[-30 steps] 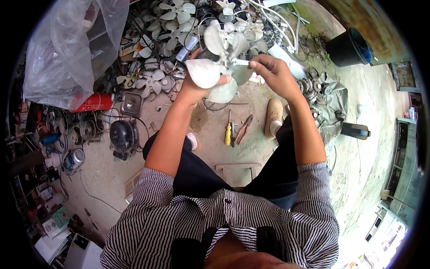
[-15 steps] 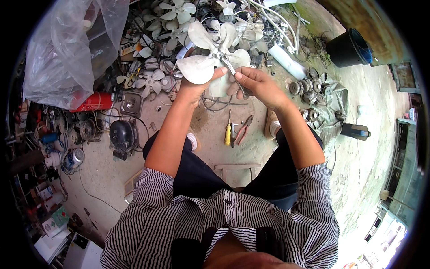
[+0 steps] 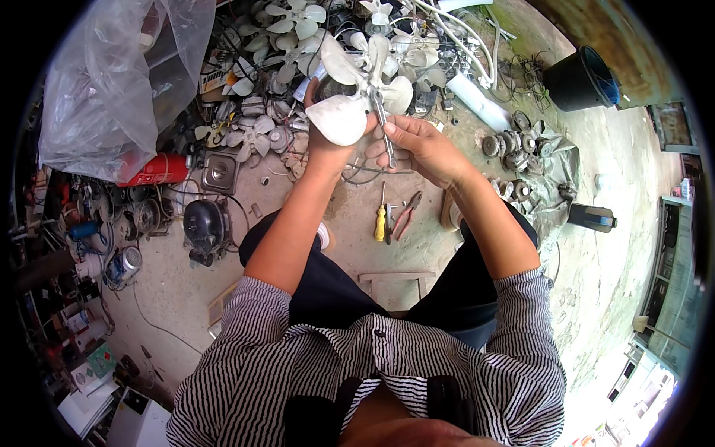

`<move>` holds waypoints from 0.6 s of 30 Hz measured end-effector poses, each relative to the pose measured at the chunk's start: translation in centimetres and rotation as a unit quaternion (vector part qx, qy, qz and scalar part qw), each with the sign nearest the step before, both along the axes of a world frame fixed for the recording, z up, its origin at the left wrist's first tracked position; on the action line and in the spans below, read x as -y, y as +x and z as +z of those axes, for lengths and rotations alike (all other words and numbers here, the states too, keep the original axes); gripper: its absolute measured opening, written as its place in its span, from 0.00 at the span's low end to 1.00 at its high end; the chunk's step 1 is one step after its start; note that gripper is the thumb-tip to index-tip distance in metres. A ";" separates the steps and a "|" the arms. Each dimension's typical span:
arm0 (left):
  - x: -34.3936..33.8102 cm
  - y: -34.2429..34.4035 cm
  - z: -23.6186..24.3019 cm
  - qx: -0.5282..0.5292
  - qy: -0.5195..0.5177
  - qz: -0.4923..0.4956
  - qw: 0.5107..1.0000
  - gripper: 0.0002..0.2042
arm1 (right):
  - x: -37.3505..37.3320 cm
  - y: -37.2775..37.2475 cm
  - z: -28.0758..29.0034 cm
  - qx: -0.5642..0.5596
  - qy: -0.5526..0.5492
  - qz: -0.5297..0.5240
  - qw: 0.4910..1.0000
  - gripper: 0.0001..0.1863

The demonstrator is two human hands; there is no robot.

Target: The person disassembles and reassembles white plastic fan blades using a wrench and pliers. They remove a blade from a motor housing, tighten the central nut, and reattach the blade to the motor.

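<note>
My left hand (image 3: pixel 331 149) is closed on a white multi-bladed fan (image 3: pixel 344 118), partly behind its lower blade, with a dark round part, perhaps a motor, showing behind the blades. My right hand (image 3: pixel 417 149) grips a silver wrench (image 3: pixel 382 117), whose upper end sits at the fan's hub. On the floor below lie a yellow-handled screwdriver (image 3: pixel 379 223), red-handled pliers (image 3: pixel 406 216) and a small dark tool (image 3: pixel 388 227) between them.
A heap of fan blades (image 3: pixel 296 21) and wires fills the back. A clear plastic bag (image 3: pixel 112 89), red cylinder (image 3: pixel 153 170) and black compressor (image 3: pixel 205 223) are at left. A black bucket (image 3: pixel 577 78), metal parts (image 3: pixel 518 149) on a sheet and a wooden stool (image 3: pixel 392 277) also show.
The wrench has swung from nearly horizontal to steep, its lower end now down by my right hand, which has moved down and left. The fan has shifted and turned slightly in my left hand.
</note>
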State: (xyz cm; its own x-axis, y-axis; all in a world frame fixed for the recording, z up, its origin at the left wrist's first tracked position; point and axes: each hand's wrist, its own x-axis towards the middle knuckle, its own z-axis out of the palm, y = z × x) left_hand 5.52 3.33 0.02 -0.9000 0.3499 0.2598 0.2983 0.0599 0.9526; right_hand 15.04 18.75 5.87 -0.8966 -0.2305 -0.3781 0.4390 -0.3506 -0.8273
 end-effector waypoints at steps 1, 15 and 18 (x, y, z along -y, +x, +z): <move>0.0 0.0 -0.5 -0.005 0.004 0.007 1.000 0.53 | 0.0 0.0 0.1 0.001 0.000 -0.002 1.000 0.16; 0.3 0.3 0.4 -0.083 -0.053 0.029 0.995 0.55 | -0.7 -0.3 0.1 -0.019 0.055 0.002 0.998 0.15; 0.9 -0.3 0.1 -0.060 -0.020 -0.017 0.998 0.49 | -2.1 -0.7 -0.8 -0.064 0.122 0.039 0.990 0.15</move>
State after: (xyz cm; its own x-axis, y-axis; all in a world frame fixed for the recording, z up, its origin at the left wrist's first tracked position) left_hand 5.25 2.40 0.14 -0.8507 0.3913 0.3510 0.4132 0.0852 0.9066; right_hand 14.38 20.84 5.12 -0.9238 -0.2171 -0.3154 0.3427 -0.1016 -0.9339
